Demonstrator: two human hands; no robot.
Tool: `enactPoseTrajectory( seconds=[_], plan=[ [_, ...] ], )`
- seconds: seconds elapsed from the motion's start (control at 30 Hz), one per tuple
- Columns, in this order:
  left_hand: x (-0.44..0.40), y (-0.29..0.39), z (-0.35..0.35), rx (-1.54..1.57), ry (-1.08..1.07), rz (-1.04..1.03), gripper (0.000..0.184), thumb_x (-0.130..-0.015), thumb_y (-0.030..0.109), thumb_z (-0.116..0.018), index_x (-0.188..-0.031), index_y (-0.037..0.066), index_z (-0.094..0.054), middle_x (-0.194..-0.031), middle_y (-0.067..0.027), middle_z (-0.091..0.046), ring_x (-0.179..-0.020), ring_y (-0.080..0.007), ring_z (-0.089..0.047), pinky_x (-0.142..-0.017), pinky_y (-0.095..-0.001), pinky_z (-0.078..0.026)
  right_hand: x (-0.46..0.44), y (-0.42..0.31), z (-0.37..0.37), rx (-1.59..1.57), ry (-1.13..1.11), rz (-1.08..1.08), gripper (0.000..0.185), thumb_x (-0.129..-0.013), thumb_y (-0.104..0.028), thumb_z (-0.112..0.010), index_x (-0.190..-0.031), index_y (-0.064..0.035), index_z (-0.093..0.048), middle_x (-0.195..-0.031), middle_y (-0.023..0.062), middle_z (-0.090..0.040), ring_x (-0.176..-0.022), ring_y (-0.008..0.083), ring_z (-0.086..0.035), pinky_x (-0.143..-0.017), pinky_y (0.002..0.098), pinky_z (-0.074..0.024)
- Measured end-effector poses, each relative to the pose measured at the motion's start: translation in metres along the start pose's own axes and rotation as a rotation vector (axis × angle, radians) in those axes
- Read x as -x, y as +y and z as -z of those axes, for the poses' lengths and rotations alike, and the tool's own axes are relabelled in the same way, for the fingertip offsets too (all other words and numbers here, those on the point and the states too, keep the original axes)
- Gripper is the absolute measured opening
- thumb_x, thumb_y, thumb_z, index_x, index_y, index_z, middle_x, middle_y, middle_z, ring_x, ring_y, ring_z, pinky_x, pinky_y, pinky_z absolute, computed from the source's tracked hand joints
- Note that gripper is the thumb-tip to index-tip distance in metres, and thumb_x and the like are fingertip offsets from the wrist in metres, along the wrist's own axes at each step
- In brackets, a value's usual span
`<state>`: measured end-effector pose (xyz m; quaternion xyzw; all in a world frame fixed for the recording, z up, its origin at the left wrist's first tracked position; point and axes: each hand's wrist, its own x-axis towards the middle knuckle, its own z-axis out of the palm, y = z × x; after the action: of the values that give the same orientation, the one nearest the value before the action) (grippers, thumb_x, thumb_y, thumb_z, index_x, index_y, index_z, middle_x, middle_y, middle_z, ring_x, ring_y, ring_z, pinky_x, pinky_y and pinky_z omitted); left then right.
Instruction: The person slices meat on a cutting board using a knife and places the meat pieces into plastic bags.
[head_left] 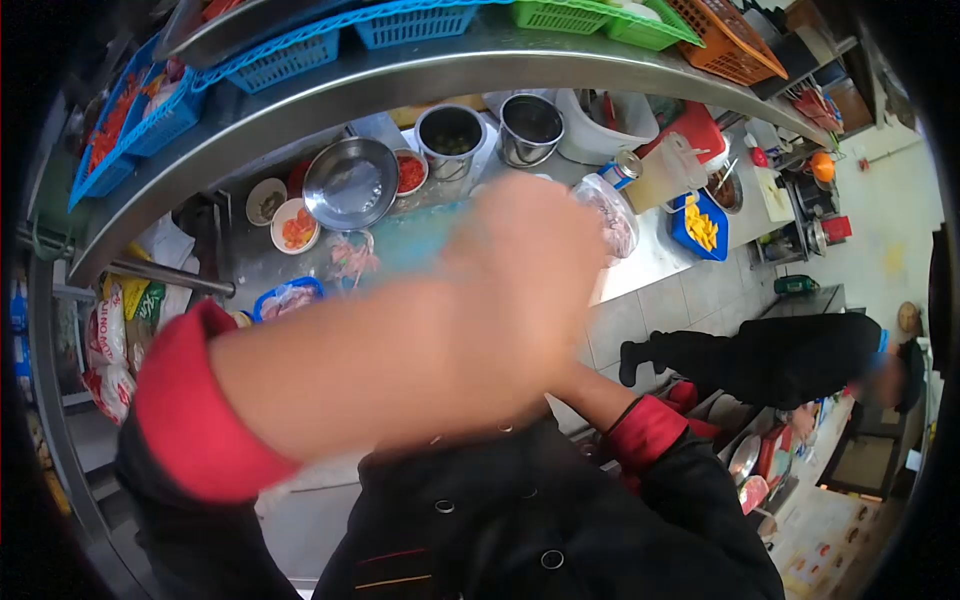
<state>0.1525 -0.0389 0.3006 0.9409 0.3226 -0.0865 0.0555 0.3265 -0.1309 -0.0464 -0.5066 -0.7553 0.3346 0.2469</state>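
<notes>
holding the left forearm [330, 370] level across the chest, the cook in the black jacket [470, 500] has basically filled the view with arm lol. the left hand [535, 250] looks bent up at the wrist, right over the table [655, 262], fingers maybe curled in, but it's a blurry mess, so can't tell if it's clenched or gripping something. the right forearm [598, 397] angles in from the other side and goes behind it; the right hand is hidden or lost in the blur, so no clue on its grip either.

closest stuff under the hands is a blue-green board [425, 238], with pale meaty strips [353, 257] loose on the metal beside it, not in any bowl. more meat sits in a blue tray [287, 297] and a clear bag [608, 215]. the orange-red chunks [298, 229], red bits [410, 173] and yellow pieces [701, 228] are already cut up and in separate containers.

past those, a shiny round pan [351, 184] and two metal pots [450, 140]. way off to the right, a co-worker in black [785, 355] is at another counter.
</notes>
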Motion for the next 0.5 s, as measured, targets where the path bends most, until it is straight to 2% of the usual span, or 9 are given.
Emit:
enactPoseTrajectory(
  seconds=[0.03, 0.1, 0.17, 0.23, 0.3, 0.37, 0.43, 0.5],
  plan=[
    [-0.007, -0.021, -0.023, 0.010, -0.033, -0.095, 0.042, -0.073, 0.026, -0.082, -0.104, 0.001, -0.069, -0.094, -0.0152, -0.066, -0.096, -0.0346, -0.069, -0.081, -0.0458, -0.056, -0.022, -0.072, 0.043, 0.438, -0.112, 0.100, 0.030, -0.078, -0.010, -0.066, -0.108, -0.0104, -0.058, -0.115, 0.0169, -0.061, -0.082, 0.0425, -0.069, -0.069, 0.0507, -0.0569],
    [-0.019, -0.043, -0.081, 0.197, 0.114, 0.005, 0.050, -0.076, 0.034, -0.084, -0.112, 0.006, -0.066, -0.109, -0.0150, -0.065, -0.108, -0.0364, -0.065, -0.090, -0.0475, -0.054, -0.020, -0.082, 0.054, 0.426, -0.138, 0.160, 0.028, -0.076, -0.010, -0.068, -0.100, -0.0084, -0.054, -0.100, 0.0145, -0.057, -0.081, 0.0383, -0.069, -0.069, 0.0497, -0.0561],
    [-0.025, -0.056, -0.147, 0.407, 0.161, 0.015, 0.051, -0.077, 0.038, -0.085, -0.115, 0.010, -0.063, -0.116, -0.0115, -0.063, -0.111, -0.0342, -0.065, -0.089, -0.0457, -0.054, -0.016, -0.078, 0.050, 0.403, -0.102, 0.204, 0.028, -0.076, -0.010, -0.068, -0.100, -0.0087, -0.055, -0.099, 0.0139, -0.057, -0.082, 0.0365, -0.069, -0.069, 0.0495, -0.0560],
    [-0.033, -0.062, -0.219, 0.621, 0.198, 0.044, 0.052, -0.076, 0.038, -0.084, -0.115, 0.009, -0.065, -0.115, -0.0100, -0.064, -0.108, -0.0357, -0.065, -0.089, -0.0463, -0.053, -0.011, -0.075, 0.044, 0.381, -0.072, 0.240, 0.027, -0.076, -0.009, -0.067, -0.101, -0.0091, -0.055, -0.098, 0.0133, -0.057, -0.084, 0.0348, -0.068, -0.069, 0.0492, -0.0558],
    [-0.037, -0.056, -0.259, 0.669, 0.235, 0.099, 0.047, -0.078, 0.038, -0.083, -0.111, 0.009, -0.065, -0.114, -0.0101, -0.064, -0.107, -0.0356, -0.065, -0.088, -0.0463, -0.053, -0.005, -0.076, 0.037, 0.365, -0.126, 0.195, 0.027, -0.076, -0.008, -0.068, -0.100, -0.0088, -0.054, -0.096, 0.0124, -0.056, -0.087, 0.0339, -0.067, -0.069, 0.0483, -0.0558],
    [-0.044, -0.058, -0.277, 0.718, 0.282, 0.155, 0.043, -0.080, 0.038, -0.082, -0.107, 0.009, -0.065, -0.113, -0.0102, -0.064, -0.107, -0.0354, -0.065, -0.087, -0.0462, -0.053, -0.003, -0.077, 0.036, 0.318, -0.115, 0.208, 0.026, -0.077, -0.008, -0.068, -0.099, -0.0088, -0.054, -0.095, 0.0119, -0.056, -0.088, 0.0335, -0.066, -0.068, 0.0481, -0.0558],
    [-0.047, -0.064, -0.284, 0.811, 0.251, 0.357, 0.035, -0.083, 0.035, -0.079, -0.103, 0.010, -0.066, -0.112, -0.0110, -0.064, -0.106, -0.0348, -0.065, -0.086, -0.0454, -0.053, 0.000, -0.075, 0.031, 0.330, -0.143, 0.200, 0.026, -0.077, -0.007, -0.068, -0.099, -0.0090, -0.054, -0.095, 0.0117, -0.055, -0.086, 0.0335, -0.066, -0.068, 0.0483, -0.0560],
    [-0.053, -0.077, -0.287, 0.770, 0.275, 0.393, 0.031, -0.084, 0.031, -0.078, -0.102, 0.009, -0.067, -0.110, -0.0105, -0.065, -0.104, -0.0336, -0.066, -0.085, -0.0455, -0.053, 0.005, -0.072, 0.024, 0.300, -0.181, 0.183, 0.026, -0.077, -0.008, -0.069, -0.099, -0.0097, -0.054, -0.095, 0.0123, -0.055, -0.087, 0.0340, -0.067, -0.068, 0.0490, -0.0558]
  ],
)
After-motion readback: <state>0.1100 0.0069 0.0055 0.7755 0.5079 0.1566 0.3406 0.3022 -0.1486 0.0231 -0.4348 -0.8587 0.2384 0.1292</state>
